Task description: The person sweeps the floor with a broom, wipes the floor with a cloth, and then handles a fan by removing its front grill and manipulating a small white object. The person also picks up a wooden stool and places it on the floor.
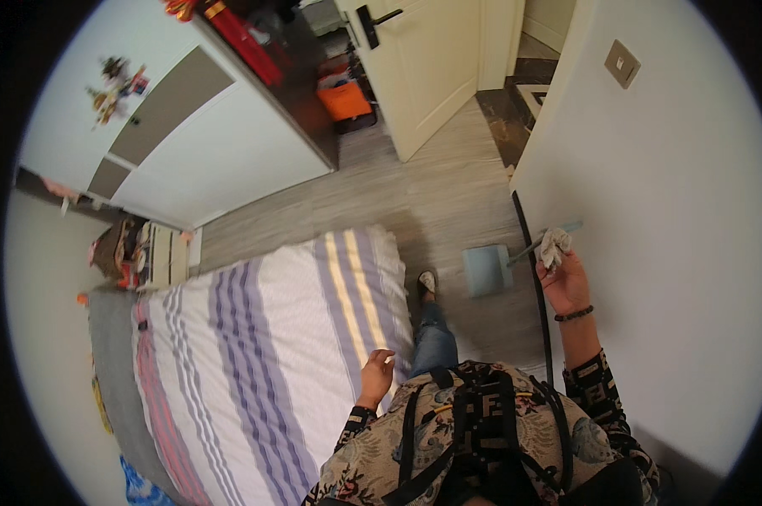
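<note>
My right hand (pixel 567 288), with a dark bead bracelet at the wrist, grips a crumpled whitish cloth (pixel 554 246) beside the white wall (pixel 662 209). Beyond it stands a light blue dustpan (pixel 487 271) on the floor. Its handle slants toward the wall and passes partly behind the cloth. On the other side, my left hand (pixel 376 378) is empty, its fingers loosely curled and apart. It hangs over or near the edge of the striped bedspread (pixel 280 329); whether it touches the fabric I cannot tell.
A cream door (pixel 425 69) stands ajar ahead, with an orange box (pixel 345 100) left of it. A white wardrobe (pixel 229 133) lines the far left. Near the bed's head is a small cabinet (pixel 169 253) bearing clutter. Wood-look flooring (pixel 368 183) runs between bed and door.
</note>
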Demonstrator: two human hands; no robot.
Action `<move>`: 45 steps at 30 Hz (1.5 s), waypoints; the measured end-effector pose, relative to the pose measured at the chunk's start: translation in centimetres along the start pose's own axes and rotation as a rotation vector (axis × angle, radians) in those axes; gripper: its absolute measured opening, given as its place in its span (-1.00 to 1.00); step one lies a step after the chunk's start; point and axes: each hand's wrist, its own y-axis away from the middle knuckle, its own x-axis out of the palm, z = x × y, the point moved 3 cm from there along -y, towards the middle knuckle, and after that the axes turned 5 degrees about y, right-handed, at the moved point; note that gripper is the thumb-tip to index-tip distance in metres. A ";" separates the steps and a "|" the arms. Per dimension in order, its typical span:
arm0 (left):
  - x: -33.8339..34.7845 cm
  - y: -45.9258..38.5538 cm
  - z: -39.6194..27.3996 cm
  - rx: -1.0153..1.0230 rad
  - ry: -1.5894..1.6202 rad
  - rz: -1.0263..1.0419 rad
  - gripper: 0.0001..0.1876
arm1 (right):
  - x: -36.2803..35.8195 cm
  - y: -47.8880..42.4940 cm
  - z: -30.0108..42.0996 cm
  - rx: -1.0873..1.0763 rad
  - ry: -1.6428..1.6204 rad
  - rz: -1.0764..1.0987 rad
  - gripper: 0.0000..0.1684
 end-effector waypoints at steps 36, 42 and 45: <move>-15.7 -84.6 -37.0 0.522 0.134 0.347 -0.76 | 22.7 -68.9 21.3 -0.128 -0.043 -0.351 -0.75; -12.6 -99.2 -48.3 0.744 0.266 0.397 -0.79 | 21.7 -79.4 26.1 -0.225 0.001 -0.395 -0.77; -10.4 -104.4 -53.6 0.786 0.400 0.432 -0.81 | 20.2 -82.6 28.0 -0.277 -0.024 -0.438 -0.76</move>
